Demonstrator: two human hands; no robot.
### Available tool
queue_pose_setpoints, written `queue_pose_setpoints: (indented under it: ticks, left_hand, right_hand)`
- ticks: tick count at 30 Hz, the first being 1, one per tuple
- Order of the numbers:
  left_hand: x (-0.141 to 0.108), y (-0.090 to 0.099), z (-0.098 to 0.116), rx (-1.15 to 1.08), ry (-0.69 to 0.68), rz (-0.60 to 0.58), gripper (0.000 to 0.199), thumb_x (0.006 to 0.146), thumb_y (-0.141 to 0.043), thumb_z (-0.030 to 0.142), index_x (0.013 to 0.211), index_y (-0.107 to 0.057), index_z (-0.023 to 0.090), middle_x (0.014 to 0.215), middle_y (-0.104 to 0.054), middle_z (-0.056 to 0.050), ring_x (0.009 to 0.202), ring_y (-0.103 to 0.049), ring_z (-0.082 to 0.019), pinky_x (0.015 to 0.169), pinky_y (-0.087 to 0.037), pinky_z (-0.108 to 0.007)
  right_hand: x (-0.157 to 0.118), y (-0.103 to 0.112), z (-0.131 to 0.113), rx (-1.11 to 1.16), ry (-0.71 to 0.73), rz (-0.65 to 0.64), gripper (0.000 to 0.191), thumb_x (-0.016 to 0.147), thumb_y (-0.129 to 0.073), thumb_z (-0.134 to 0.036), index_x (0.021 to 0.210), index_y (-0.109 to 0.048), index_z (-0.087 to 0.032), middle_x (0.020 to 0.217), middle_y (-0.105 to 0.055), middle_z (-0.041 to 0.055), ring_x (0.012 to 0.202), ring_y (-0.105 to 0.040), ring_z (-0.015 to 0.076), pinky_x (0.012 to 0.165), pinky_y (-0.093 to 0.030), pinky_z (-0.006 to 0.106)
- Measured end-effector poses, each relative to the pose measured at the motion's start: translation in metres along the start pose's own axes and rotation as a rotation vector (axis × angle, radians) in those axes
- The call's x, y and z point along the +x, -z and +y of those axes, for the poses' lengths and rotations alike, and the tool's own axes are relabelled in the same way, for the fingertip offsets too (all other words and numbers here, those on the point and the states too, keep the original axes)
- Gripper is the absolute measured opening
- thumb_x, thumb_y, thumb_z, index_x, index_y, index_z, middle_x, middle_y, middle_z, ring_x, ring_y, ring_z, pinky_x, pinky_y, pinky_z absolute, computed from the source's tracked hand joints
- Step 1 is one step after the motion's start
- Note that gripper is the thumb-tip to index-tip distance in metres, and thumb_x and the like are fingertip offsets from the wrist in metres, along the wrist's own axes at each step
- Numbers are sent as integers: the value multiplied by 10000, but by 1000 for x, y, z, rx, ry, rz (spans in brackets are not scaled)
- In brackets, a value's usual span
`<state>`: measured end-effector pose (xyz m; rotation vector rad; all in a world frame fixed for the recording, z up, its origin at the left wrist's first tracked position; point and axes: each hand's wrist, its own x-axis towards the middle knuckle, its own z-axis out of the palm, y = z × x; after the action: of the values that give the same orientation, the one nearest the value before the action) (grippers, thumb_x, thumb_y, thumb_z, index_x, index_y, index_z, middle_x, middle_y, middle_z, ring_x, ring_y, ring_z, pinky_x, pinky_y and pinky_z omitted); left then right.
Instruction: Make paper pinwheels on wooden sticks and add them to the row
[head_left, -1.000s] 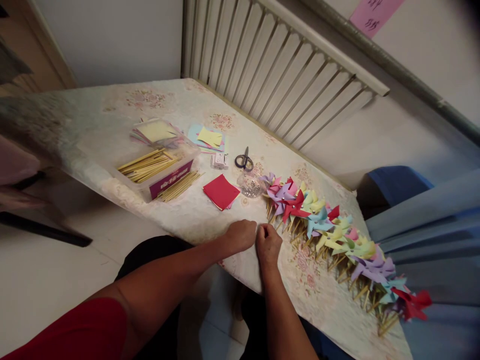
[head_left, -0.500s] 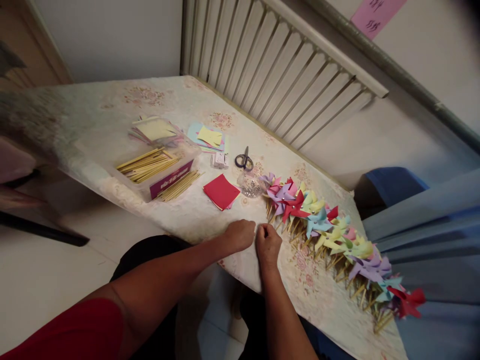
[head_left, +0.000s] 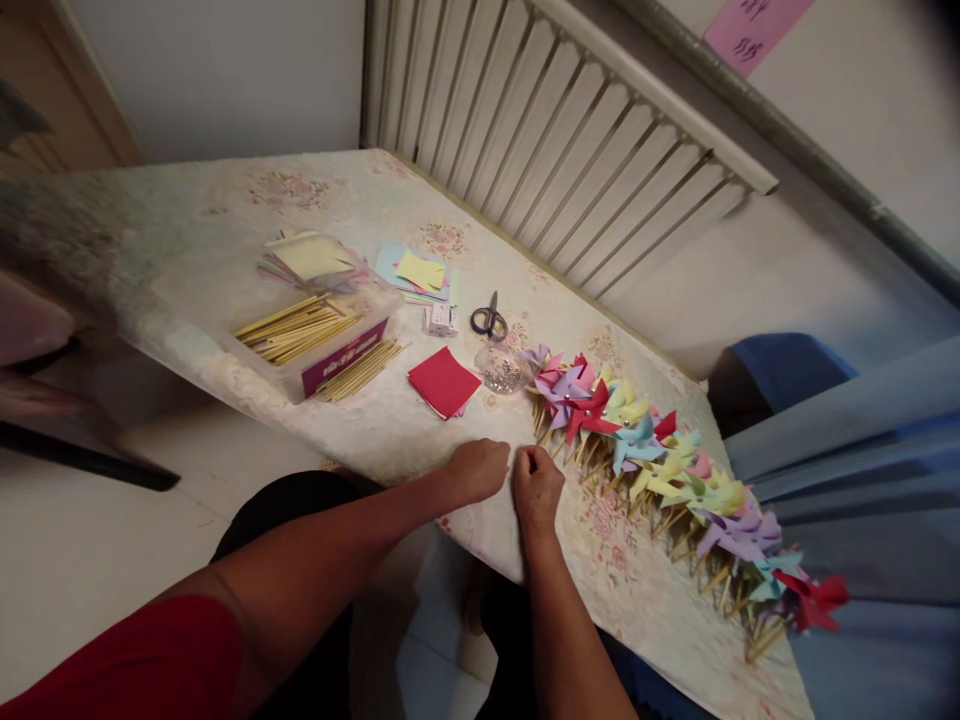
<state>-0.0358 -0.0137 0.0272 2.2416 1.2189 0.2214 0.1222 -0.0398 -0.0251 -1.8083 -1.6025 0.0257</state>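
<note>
Both hands rest as fists near the front edge of the table, a small gap between them. My left hand is closed, knuckles toward the right, with nothing showing in it. Beside it my right hand is also closed, thumb side up, and no object sticks out of it. Just beyond them lie a stack of red paper squares and a clear round dish of small metal pins. A long row of paper pinwheels on sticks runs to the right of my right hand.
A clear plastic box holds wooden sticks, with more sticks beside it. Pastel paper pieces, a small white box and scissors lie farther back. A radiator stands behind the flowered tablecloth.
</note>
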Motion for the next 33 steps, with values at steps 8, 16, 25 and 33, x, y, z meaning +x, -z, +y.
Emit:
queue_pose_setpoints:
  ticks: [8, 16, 25, 33]
  left_hand:
    - [-3, 0, -1, 11, -7, -5, 304, 974, -408, 202, 1098, -662, 92, 1074, -726, -185, 1026, -691, -284, 878, -527, -393]
    - [0, -2, -3, 22, -6, -12, 325, 970, -401, 216, 1117, -666, 99, 1069, -733, -177, 1030, -697, -298, 863, -537, -412]
    - [1, -3, -6, 32, -23, -7, 328, 977, -391, 211, 1111, -666, 93, 1056, -732, -192, 1019, -702, -298, 852, -539, -410]
    - [-4, 3, -7, 21, -10, -14, 296, 972, -414, 211, 1089, -663, 101, 1038, -733, -189, 1004, -708, -301, 836, -537, -403]
  right_hand:
    - [0, 0, -1, 2, -7, 3, 296, 897, -455, -281, 758, -694, -175, 696, -674, 38, 626, -563, 164, 669, -393, 279]
    - [0, 0, -1, -2, -17, 0, 297, 895, -457, -291, 764, -697, -176, 706, -683, 45, 640, -584, 169, 681, -401, 279]
    - [0, 0, 1, -6, -27, 0, 303, 897, -458, -305, 769, -701, -176, 708, -689, 52, 646, -595, 176, 678, -409, 281]
    - [0, -2, 3, -36, 13, 8, 309, 899, -449, -295, 760, -697, -174, 701, -683, 50, 632, -585, 171, 672, -401, 282]
